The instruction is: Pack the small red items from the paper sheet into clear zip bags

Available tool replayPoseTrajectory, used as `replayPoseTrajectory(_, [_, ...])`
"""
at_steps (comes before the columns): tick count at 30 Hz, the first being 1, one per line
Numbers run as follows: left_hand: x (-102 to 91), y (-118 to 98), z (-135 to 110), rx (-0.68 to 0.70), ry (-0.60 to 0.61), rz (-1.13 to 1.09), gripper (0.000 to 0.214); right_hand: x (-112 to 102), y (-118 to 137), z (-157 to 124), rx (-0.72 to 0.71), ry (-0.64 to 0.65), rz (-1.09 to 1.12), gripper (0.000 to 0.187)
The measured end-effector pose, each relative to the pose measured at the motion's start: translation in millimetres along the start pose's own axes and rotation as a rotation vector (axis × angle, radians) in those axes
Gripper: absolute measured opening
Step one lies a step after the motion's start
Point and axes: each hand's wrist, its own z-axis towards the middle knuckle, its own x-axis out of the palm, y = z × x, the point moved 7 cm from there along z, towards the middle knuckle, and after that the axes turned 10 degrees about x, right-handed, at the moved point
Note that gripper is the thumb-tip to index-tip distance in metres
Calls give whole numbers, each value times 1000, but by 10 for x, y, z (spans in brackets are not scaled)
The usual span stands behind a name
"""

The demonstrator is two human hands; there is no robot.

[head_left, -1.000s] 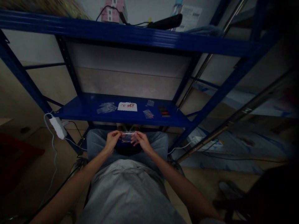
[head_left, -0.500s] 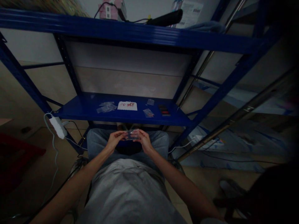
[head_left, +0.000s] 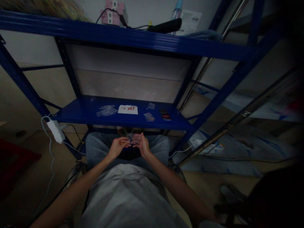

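Note:
Above my lap, a small clear plastic bag (head_left: 133, 138) is stretched between my two hands. My left hand (head_left: 118, 145) pinches its left side, and my right hand (head_left: 143, 146) grips its right side with the thumb up. On the blue shelf (head_left: 90, 118) in front lie several clear bags (head_left: 106, 110) in a loose pile. Beside them sits a white sheet (head_left: 127, 110) with small reddish pieces on it. Farther right are a bag with small bits inside (head_left: 149, 117), another clear bag (head_left: 151, 106) and a dark flat item with a red stripe (head_left: 164, 115).
A blue upper beam (head_left: 118, 36) crosses above the shelf, with a black cylindrical object (head_left: 166, 26) and a pink box (head_left: 114, 12) over it. A white power strip (head_left: 56, 131) hangs at the left post. A metal pole (head_left: 213, 133) slants along the right.
My right hand has turned more upright and wraps further round the bag. The bag looks less flat and sits slightly lower. The camera view has shifted a little.

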Motion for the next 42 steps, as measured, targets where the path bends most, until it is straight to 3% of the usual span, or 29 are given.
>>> replayPoseTrajectory(5, [67, -183, -73, 113, 63, 215, 46, -83, -379, 119, 94, -181, 183, 38])
replayPoseTrajectory(10, [127, -391, -124, 273, 119, 475, 45, 58, -612, 157, 45, -298, 446, 25])
replayPoseTrajectory(15, [-16, -509, -106, 381, -4, 647, 29, 300, -684, 207, -16, -383, 528, 22])
replayPoseTrajectory(23, [-131, -726, -112, 445, -138, 522, 28, 472, -534, 228, -41, -368, 544, 24])
replayPoseTrajectory(29, [-214, -632, -64, 415, -217, 360, 20, 507, -581, 130, 36, -335, 566, 28])
replayPoseTrajectory(42, [-141, -660, -72, 420, -98, 549, 25, 455, -616, 74, 100, -348, 585, 39])
